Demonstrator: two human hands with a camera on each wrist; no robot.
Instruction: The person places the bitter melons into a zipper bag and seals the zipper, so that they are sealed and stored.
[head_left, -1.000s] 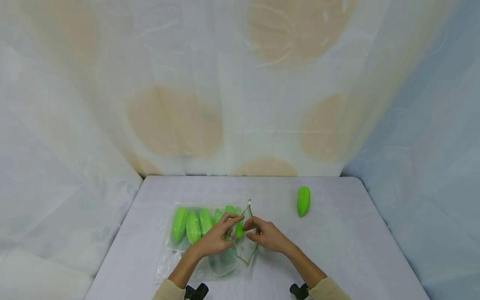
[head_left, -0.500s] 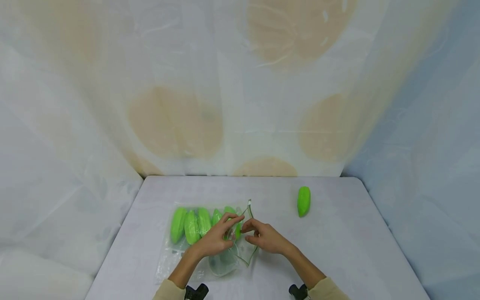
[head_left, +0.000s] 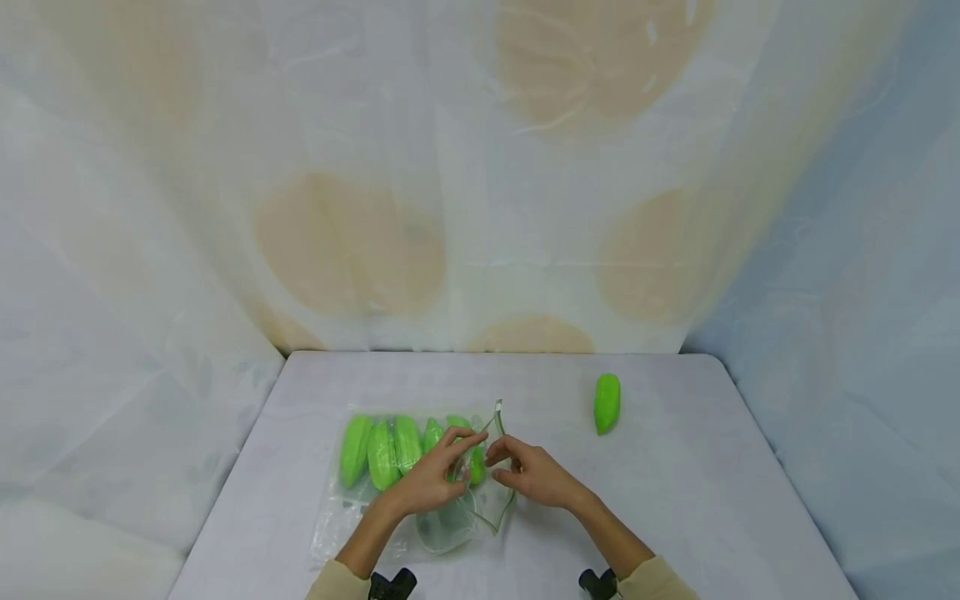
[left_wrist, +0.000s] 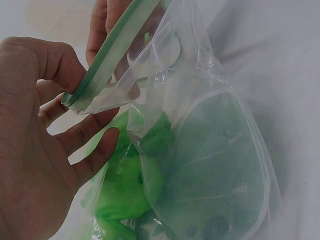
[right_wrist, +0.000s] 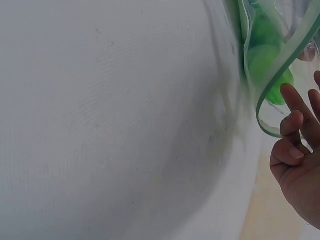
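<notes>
A clear zip bag (head_left: 446, 530) with a green edge lies on the table, holding several bright green, long, ridged vegetables (head_left: 383, 455), possibly toy bitter melons. My left hand (head_left: 429, 482) pinches the green zip edge (left_wrist: 107, 54) and keeps the mouth apart; some of its fingers lie behind the clear film. At that mouth, my right hand (head_left: 542, 477) has loosely bent fingers near the rightmost vegetable (right_wrist: 270, 67) in the bag. The right wrist view shows nothing gripped in it; whether a fingertip touches the vegetable I cannot tell.
A single green vegetable (head_left: 607, 404) lies outside the bag towards the back right of the white table (head_left: 675, 500). Pale patterned sheets (head_left: 525, 208) hang behind the table and along both sides.
My right hand dipped slightly left towards the bag's mouth, then drew back a little. The vegetables in the bag have shifted slightly left. My left hand has stayed in place.
</notes>
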